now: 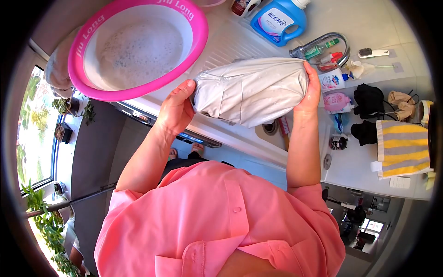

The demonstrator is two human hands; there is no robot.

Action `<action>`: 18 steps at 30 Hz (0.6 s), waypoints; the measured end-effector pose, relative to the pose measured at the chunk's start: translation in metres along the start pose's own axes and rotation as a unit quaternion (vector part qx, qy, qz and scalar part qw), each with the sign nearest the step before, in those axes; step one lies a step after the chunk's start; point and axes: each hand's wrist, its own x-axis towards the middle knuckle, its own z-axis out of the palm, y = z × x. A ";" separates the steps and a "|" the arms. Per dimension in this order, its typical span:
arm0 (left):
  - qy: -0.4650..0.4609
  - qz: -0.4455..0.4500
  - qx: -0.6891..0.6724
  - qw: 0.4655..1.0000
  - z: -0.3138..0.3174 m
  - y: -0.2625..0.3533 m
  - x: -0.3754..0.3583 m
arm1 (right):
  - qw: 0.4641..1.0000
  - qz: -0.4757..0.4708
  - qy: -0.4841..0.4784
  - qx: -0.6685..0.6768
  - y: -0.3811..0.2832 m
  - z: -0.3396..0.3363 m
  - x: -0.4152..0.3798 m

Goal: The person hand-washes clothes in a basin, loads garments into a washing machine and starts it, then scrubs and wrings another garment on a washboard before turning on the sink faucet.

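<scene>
White washing counter (369, 166) with sink fills view, window at left edge. Pink basin (138, 46) of foamy water sits far left on ribbed drainboard, probably so spill runs to sink. Grey garment (251, 90), wet and bunched, held over sink between both hands, so drips fall in. Left hand (175, 108) clamped on its left end, right hand (311, 90) clamped on right end. Blue detergent bottle (279, 21) far, beside tap (323, 44). Striped towel (404, 147) at right.

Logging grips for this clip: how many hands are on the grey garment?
2 on the grey garment: the left hand grips its end near the pink basin; the right hand holds the end by the tap.
</scene>
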 end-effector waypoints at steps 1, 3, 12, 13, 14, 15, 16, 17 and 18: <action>-0.005 0.009 -0.008 1.000 0.005 0.001 0.000 | 1.000 0.001 0.013 0.006 -0.001 0.002 -0.002; -0.013 0.018 -0.015 1.000 0.015 0.003 0.003 | 1.000 -0.004 0.017 0.007 -0.005 0.006 -0.006; -0.139 0.060 -0.036 0.988 0.089 0.018 0.047 | 0.990 -0.109 -0.027 -0.083 -0.082 0.025 -0.001; -0.143 0.075 -0.024 0.987 0.104 0.028 0.049 | 0.985 -0.137 -0.012 -0.102 -0.097 0.028 -0.004; -0.155 0.110 0.011 0.982 0.119 0.040 0.052 | 0.978 -0.155 -0.022 -0.135 -0.115 0.026 -0.003; -0.168 0.146 0.046 0.974 0.133 0.052 0.056 | 0.970 -0.172 -0.032 -0.168 -0.133 0.024 -0.003; -0.180 0.163 0.069 0.968 0.146 0.065 0.062 | 0.957 -0.205 -0.027 -0.202 -0.149 0.026 -0.004; -0.191 0.181 0.093 0.960 0.158 0.079 0.070 | 0.942 -0.237 -0.022 -0.236 -0.165 0.029 -0.006; -0.211 0.216 0.152 0.941 0.170 0.093 0.081 | 0.920 -0.264 0.033 -0.287 -0.182 0.032 -0.005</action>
